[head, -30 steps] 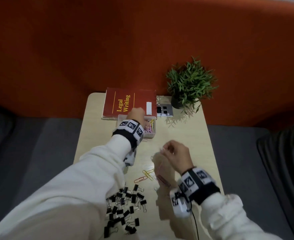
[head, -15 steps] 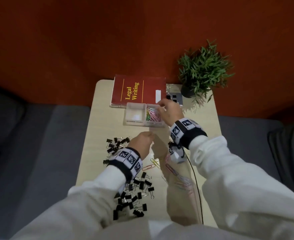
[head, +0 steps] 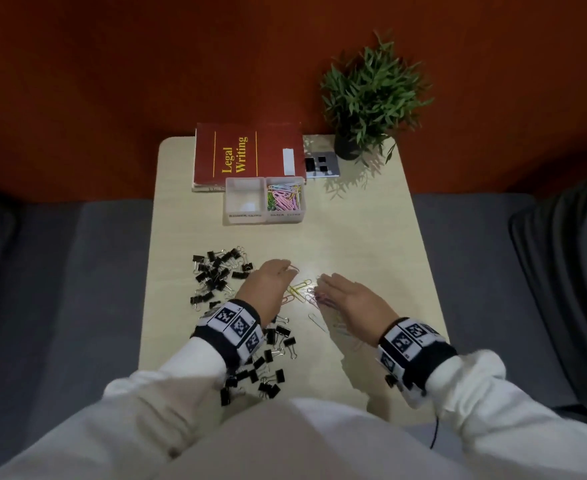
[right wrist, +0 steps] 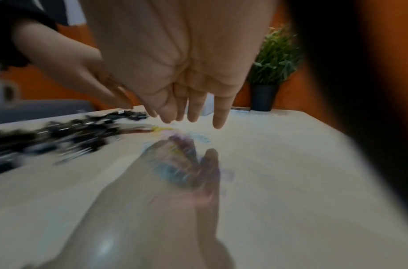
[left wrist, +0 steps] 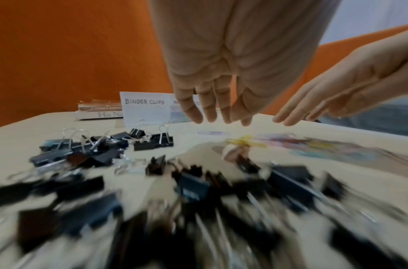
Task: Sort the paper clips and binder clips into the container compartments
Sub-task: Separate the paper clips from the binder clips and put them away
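Observation:
A clear two-compartment container [head: 263,218] stands near the table's back. Its right compartment holds coloured paper clips [head: 284,198]; the left one, labelled BINDER CLIPS [left wrist: 144,102], looks empty. Black binder clips [head: 218,271] lie scattered at the table's left and front [left wrist: 152,142]. Loose coloured paper clips [head: 299,289] lie in the middle [left wrist: 245,142]. My left hand [head: 267,282] hovers open just left of them, fingers [left wrist: 209,111] straight and pointing down. My right hand [head: 345,294] hovers open just right of them, fingers [right wrist: 193,111] straight above the blurred clips [right wrist: 182,145]. Neither hand holds anything.
A red book [head: 248,154] lies behind the container. A small potted plant [head: 371,95] stands at the back right, with a grey socket plate [head: 321,164] beside it. The beige table [head: 364,233] is bordered by grey cushions and an orange backrest.
My right hand has come back from the container's paper clip compartment to the loose paper clips. My left hand has moved forward beside it. The head view has shifted.

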{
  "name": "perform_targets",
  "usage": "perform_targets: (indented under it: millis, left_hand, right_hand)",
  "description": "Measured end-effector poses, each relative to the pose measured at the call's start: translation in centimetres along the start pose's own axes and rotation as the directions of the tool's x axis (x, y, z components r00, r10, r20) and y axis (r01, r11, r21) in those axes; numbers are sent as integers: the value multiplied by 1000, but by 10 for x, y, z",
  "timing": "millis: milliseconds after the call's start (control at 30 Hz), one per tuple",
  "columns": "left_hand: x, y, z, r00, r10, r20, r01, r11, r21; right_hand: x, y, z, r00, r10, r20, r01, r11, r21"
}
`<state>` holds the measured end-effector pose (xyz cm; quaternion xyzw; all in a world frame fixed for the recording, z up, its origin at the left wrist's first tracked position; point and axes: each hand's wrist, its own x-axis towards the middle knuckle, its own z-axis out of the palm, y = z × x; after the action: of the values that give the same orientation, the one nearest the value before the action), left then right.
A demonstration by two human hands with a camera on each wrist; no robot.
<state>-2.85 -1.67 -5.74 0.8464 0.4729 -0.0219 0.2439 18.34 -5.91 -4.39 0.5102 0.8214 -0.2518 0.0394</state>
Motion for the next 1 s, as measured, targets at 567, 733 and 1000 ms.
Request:
perform_targets:
  millis: [567,733,1000]
  left_hand:
    - [-98,7,40,997,76,-11,-74,992,107]
    - [-40,16,5,987,-23,-156,19,999,-26]
    - [20,-6,-4,994,-92,62,86,992,91]
  right_hand:
    - [7,-57,19,997,42,65,-38,997,-62]
    - [-86,-13,33,890,411,-199,-331,881,337]
    - [-57,-8,42,969,222,-111,-189,950,250]
